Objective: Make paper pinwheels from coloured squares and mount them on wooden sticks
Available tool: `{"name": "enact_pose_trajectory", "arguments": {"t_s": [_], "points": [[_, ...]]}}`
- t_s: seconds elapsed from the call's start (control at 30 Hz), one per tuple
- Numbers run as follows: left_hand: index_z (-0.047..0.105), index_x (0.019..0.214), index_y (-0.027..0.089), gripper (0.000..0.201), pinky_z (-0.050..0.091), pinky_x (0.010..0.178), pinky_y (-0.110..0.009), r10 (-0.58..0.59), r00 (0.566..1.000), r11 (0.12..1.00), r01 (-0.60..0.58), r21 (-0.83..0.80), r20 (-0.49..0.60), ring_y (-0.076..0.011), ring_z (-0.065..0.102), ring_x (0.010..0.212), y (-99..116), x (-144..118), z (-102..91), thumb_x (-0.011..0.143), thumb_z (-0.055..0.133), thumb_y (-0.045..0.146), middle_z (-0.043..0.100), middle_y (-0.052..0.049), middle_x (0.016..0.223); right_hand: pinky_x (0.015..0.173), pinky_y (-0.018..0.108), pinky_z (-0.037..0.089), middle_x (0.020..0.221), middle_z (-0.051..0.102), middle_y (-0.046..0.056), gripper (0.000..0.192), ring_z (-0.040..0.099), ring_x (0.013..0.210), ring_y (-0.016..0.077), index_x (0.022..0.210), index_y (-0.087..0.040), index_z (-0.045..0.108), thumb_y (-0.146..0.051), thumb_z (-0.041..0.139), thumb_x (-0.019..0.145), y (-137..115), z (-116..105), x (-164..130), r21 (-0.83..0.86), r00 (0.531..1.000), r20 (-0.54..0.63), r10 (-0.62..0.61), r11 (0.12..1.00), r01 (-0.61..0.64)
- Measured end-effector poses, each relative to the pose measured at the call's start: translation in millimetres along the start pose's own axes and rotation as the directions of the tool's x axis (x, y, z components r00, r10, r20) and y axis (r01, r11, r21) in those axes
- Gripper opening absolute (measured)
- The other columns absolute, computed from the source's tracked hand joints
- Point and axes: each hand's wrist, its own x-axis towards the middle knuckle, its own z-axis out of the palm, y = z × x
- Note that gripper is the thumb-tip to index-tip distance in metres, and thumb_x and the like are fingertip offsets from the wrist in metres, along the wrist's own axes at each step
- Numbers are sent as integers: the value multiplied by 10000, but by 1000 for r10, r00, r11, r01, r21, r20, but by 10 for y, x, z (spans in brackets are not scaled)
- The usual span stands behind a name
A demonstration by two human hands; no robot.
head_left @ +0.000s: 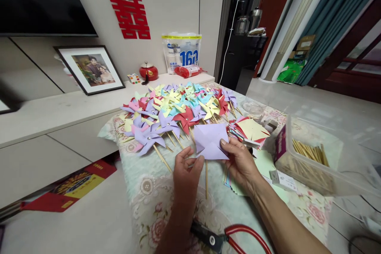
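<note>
Two bare forearms, no sleeves, left hand [186, 168], right hand [239, 162], no rings or watch

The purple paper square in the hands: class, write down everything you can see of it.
The purple paper square is pale lilac, thin and matte, with diagonal cuts or creases running toward its centre. It is held tilted above the floral cloth, in front of the finished pinwheels. The right hand pinches its right edge; the left hand touches its lower left corner and holds a thin wooden stick below it.
</note>
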Motion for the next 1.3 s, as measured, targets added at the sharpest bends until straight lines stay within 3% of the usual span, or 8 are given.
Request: {"name": "enact_pose_trajectory", "arguments": {"t_s": [0.13, 0.27, 0.77, 0.97, 1.03, 1.13, 1.2, 1.3], "points": [[647, 1039, 131, 524, 466, 609, -259, -216, 951, 954, 254, -161, 224, -158, 604, 746, 104, -60, 26, 613, 838, 369, 688, -71, 903, 622, 269, 581, 797, 772, 17, 283, 670, 634, 143, 837, -167, 748, -240, 893, 606, 5, -13, 6, 72, 998, 48, 50, 996, -54], [689, 939, 145, 414, 446, 610, -241, -224, 929, 926, 297, -233, 296, -139, 582, 721, 164, -97, 38, 602, 850, 323, 688, -47, 848, 644, 285, 603, 808, 770, 17, 253, 694, 663, 153, 870, -172, 732, -208, 853, 650, 26, -29, 12, 92, 994, 78, 81, 992, -89], [649, 774, 145, 264, 408, 580, -220, -185, 957, 938, 240, -251, 225, -86, 513, 570, 119, -36, -7, 643, 813, 305, 615, 25, 639, 599, 286, 601, 738, 735, 13, 253, 668, 634, 147, 777, -162, 697, -275, 880, 644, 53, -10, -1, 14, 991, 90, 95, 995, -97], [602, 797, 172, 288, 374, 491, -213, -58, 998, 998, 58, -16, -32, -89, 491, 469, 34, -2, -42, 642, 804, 307, 552, 74, 538, 646, 273, 529, 729, 698, -8, 218, 605, 668, 149, 754, -192, 716, -369, 836, 709, 77, -42, 1, -140, 984, -16, -179, 975, 175], [616, 754, 176, 239, 413, 520, -225, -14, 1000, 999, 13, 42, 23, -103, 519, 494, 57, -39, -30, 680, 782, 331, 564, 58, 537, 702, 283, 494, 745, 683, -15, 159, 593, 712, 161, 787, -217, 727, -372, 763, 798, 80, -62, -24, -342, 925, 1, -381, 869, 358], [688, 967, 175, 334, 521, 727, -291, -19, 974, 998, 31, -49, 225, -183, 679, 804, 134, -133, 29, 703, 777, 359, 731, -62, 914, 764, 324, 469, 819, 693, 9, 106, 610, 789, 198, 853, -247, 735, -311, 660, 892, 91, -63, -82, -647, 792, 216, -571, 524, 554], [682, 1028, 190, 411, 531, 833, -329, -16, 955, 978, 77, -195, 297, -243, 674, 1009, 183, -183, 66, 688, 791, 393, 725, -102, 1079, 816, 370, 466, 907, 714, 47, 124, 626, 869, 232, 934, -256, 739, -263, 617, 912, 112, -42, -117, -708, 707, 435, -557, 273, 651], [692, 965, 184, 379, 550, 813, -337, -75, 945, 959, 156, -237, 319, -279, 679, 1005, 216, -191, 61, 713, 772, 456, 740, -108, 974, 882, 451, 434, 1048, 712, 93, 188, 598, 1007, 281, 1047, -246, 723, -239, 633, 881, 152, -1, -151, -669, 597, 669, -444, -8, 743]]}}
